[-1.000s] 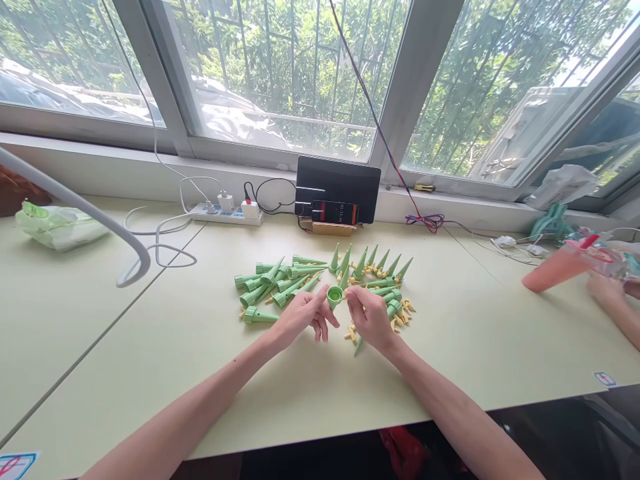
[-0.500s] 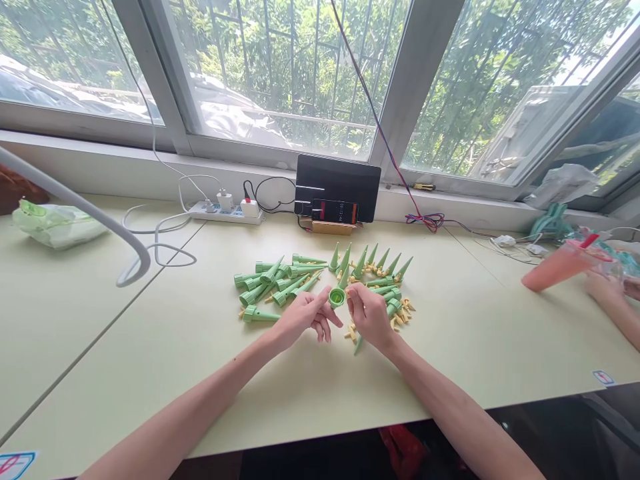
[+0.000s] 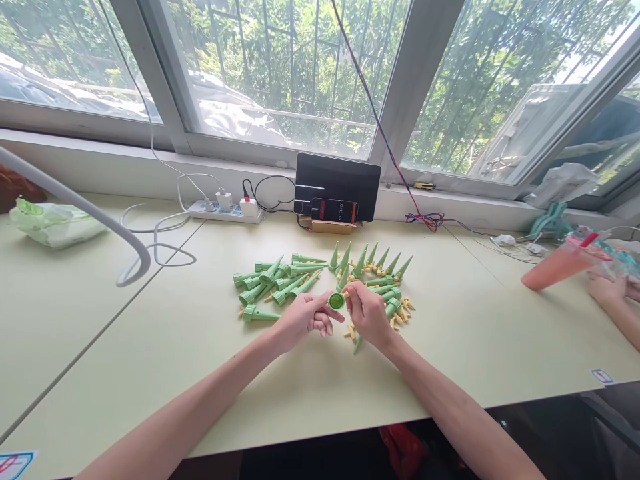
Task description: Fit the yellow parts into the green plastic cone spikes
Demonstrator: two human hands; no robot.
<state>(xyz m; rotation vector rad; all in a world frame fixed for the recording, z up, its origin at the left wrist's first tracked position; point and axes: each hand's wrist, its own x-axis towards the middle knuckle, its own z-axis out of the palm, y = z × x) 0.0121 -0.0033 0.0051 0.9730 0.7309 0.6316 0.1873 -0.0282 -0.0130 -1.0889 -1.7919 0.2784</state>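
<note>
My left hand (image 3: 307,315) is closed on a green plastic plant watering spike (image 3: 337,301), its round open end facing me. The thumb and index finger grip its rim while the other fingers curl below. Close against its right side, my right hand (image 3: 367,308) pinches a small yellow valve piece (image 3: 347,294), mostly hidden by the fingertips. A pile of green spikes (image 3: 280,279) lies beyond my left hand. Several more spikes (image 3: 384,259) stand point up behind my right hand. Loose yellow pieces (image 3: 400,319) are scattered beside and beneath that hand.
A phone (image 3: 334,211) leans on a black tablet (image 3: 367,180) at the back. A white power strip (image 3: 227,212) with cables lies left of it. At right stand a tilted pink drink cup (image 3: 560,265) and another person's hand (image 3: 607,288). A white curved tube (image 3: 100,217) crosses the left.
The spike's open end has shifted slightly left and down and is turned a little. My right fingertips have moved slightly left with it. The pile looks unchanged.
</note>
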